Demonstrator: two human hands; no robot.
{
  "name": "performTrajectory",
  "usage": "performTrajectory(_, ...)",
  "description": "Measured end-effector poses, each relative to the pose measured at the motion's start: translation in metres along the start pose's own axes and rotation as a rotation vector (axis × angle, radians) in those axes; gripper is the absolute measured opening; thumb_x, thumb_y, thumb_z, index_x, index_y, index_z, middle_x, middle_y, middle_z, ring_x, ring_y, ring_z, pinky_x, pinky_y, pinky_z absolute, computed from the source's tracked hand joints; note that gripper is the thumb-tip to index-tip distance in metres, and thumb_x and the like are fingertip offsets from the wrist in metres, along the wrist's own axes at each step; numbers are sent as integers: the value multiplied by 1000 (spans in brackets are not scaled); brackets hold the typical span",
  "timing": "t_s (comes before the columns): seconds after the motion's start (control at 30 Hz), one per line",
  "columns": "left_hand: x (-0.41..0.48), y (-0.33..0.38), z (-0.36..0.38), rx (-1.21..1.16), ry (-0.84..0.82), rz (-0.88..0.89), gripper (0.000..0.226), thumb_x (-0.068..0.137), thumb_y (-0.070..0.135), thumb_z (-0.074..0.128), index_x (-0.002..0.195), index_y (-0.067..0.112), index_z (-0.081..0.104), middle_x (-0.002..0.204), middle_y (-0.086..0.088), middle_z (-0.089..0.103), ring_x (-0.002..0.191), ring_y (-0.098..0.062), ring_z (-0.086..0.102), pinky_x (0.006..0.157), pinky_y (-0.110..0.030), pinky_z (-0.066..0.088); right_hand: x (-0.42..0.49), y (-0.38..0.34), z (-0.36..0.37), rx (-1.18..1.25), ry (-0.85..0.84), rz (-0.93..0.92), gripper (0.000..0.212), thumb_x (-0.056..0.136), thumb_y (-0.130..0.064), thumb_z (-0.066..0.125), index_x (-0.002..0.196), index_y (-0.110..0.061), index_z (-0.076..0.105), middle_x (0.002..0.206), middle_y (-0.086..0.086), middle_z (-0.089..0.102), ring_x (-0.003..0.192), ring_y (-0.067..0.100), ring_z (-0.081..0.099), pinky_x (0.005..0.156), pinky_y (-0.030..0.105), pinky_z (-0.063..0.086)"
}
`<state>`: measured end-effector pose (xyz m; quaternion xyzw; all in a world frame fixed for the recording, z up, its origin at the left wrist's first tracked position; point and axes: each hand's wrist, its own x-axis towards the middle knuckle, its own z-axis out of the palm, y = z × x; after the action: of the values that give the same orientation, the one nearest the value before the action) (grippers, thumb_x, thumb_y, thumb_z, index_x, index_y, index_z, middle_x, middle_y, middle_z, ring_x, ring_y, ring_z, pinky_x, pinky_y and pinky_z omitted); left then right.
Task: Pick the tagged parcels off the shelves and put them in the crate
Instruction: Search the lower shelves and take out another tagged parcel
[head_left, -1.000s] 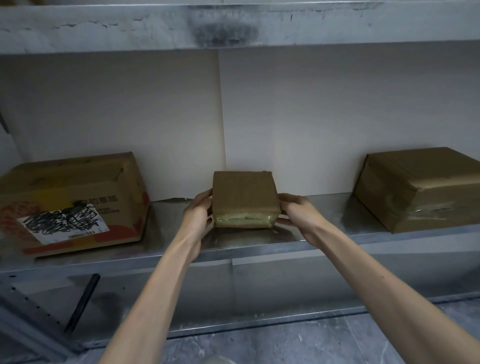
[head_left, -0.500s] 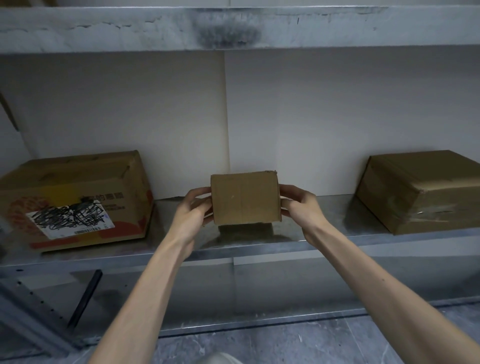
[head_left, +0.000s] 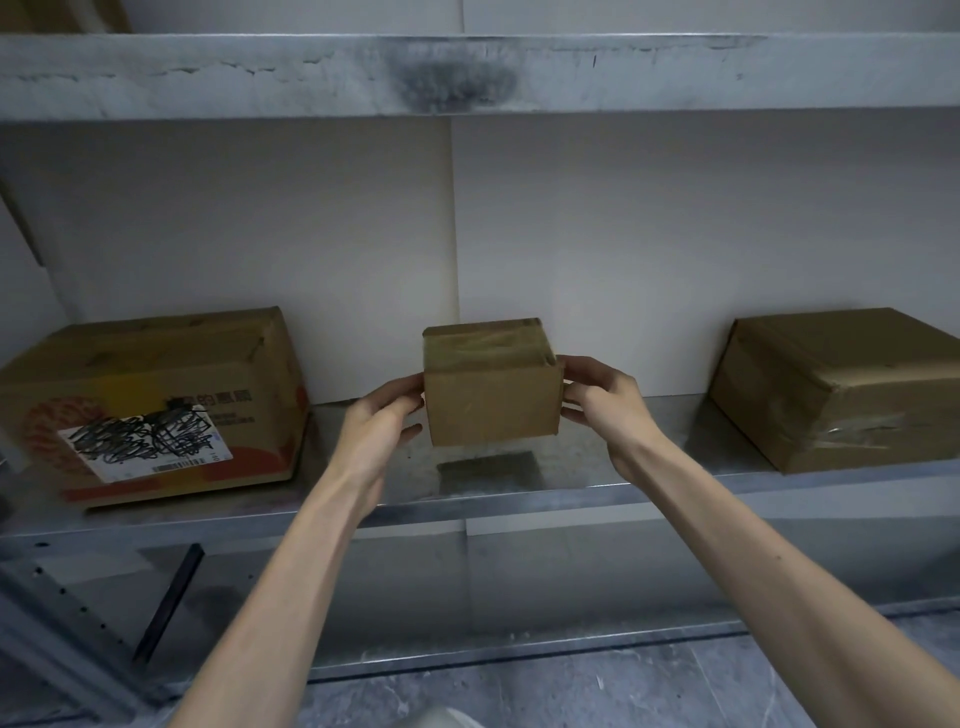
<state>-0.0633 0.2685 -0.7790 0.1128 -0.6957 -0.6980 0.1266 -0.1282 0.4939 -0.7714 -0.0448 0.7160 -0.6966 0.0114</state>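
1. At the far left, a large printed carton (head_left: 150, 400) sits flat on the metal shelf (head_left: 649, 467). Its label (head_left: 143, 441) faces outward and is scribbled over in black. The flaps are closed, so its contents cannot be seen.
2. The left hand (head_left: 382, 415) reaches in from below. Its thumb and curled fingers press against the left face of the small parcel (head_left: 491, 384), bracing that side so the box cannot slip.
3. The small parcel is held between the two hands, lifted clear of the shelf, with a dark reflection on the metal beneath it. It is tipped slightly so its taped top shows. It is sealed and its contents are hidden. No tag shows on the faces in view, and the tilt is probably a way of checking for one.
4. The right hand (head_left: 605, 402) mirrors the left. Its fingers are spread and its fingertips pinch the parcel's right edge. The opposing squeeze is what carries the weight.
5. At the right, a taped brown carton (head_left: 841, 384) rests on the same shelf, well apart from the hands. It is sealed with clear tape, so what it holds is unknown.
6. The crate is not in view, so the parcel has yet to be carried there.
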Motion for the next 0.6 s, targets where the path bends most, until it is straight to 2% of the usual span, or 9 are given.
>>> performTrajectory(0.2, 3, 2, 0, -66, 10, 30, 26, 103, 11, 46, 115, 11, 69, 113, 0, 73, 107, -13, 68, 87, -30, 57, 3, 1, 1, 56, 22, -15, 32, 90, 5, 50, 102, -17, 70, 103, -1, 73, 92, 9, 69, 71, 17, 54)
performTrajectory(0.3, 4, 1, 1, -75, 29, 23, 19, 102, 11, 51, 111, 5, 66, 111, -7, 73, 104, -16, 70, 73, -23, 58, 5, 3, 4, 64, 36, -20, 28, 90, 4, 51, 99, -14, 69, 100, 1, 73, 95, 13, 69, 81, 26, 57)
performTrajectory(0.47, 4, -3, 1, -45, 51, 15, 18, 100, 16, 56, 112, 8, 66, 109, -8, 73, 103, -20, 70, 80, -26, 57, 3, 2, 7, 50, 30, -22, 29, 90, 5, 50, 99, -15, 69, 97, 0, 73, 93, 13, 69, 89, 33, 55)
performTrajectory(0.6, 0, -1, 0, -47, 22, 17, 24, 100, 20, 58, 120, 10, 66, 111, -3, 74, 102, -15, 71, 77, -20, 58, 0, 2, 9, 4, 13, -44, 36, 89, 5, 49, 103, -21, 70, 107, -2, 74, 95, 10, 70, 89, 34, 55)
